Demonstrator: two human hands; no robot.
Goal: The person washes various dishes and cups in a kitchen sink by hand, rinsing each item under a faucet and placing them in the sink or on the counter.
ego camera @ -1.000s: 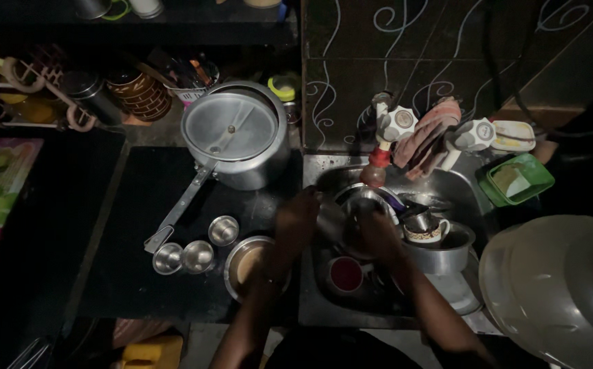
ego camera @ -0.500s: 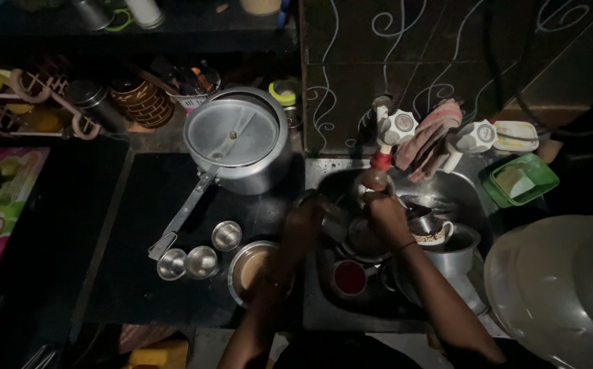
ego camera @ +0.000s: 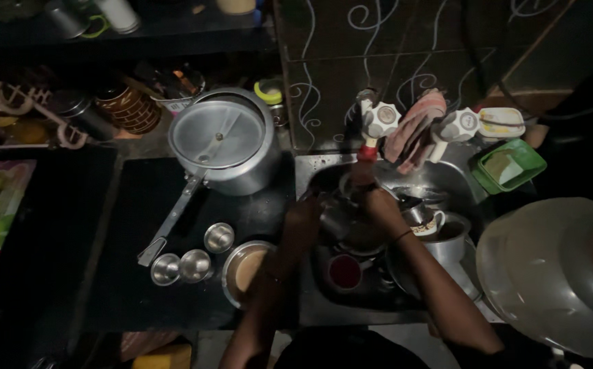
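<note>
My left hand (ego camera: pixel 305 217) is at the left edge of the sink (ego camera: pixel 308 311) and grips the rim of a steel bowl (ego camera: pixel 343 224) that lies among the dishes. Higher up, my right hand (ego camera: pixel 370 193) has its fingers just below the red-tipped tap spout (ego camera: pixel 365 153). In the dim light its grip cannot be made out. A white cup (ego camera: pixel 430 223) and a steel pot (ego camera: pixel 448 240) sit right of that hand. A small red cup (ego camera: pixel 344 272) lies in the sink below both hands.
On the dark counter to the left stand a lidded steel pan with a long handle (ego camera: pixel 221 140), three small steel cups (ego camera: pixel 196 265) and a steel bowl of brownish liquid (ego camera: pixel 245 270). White tap handles (ego camera: pixel 380 119), a draped cloth (ego camera: pixel 416 130), a green soap tray (ego camera: pixel 508 166) and a big translucent water jar (ego camera: pixel 556 273) ring the sink.
My right hand has lifted from the dishes in the sink up to the tap spout. My left hand has stayed at the bowl on the sink's left side.
</note>
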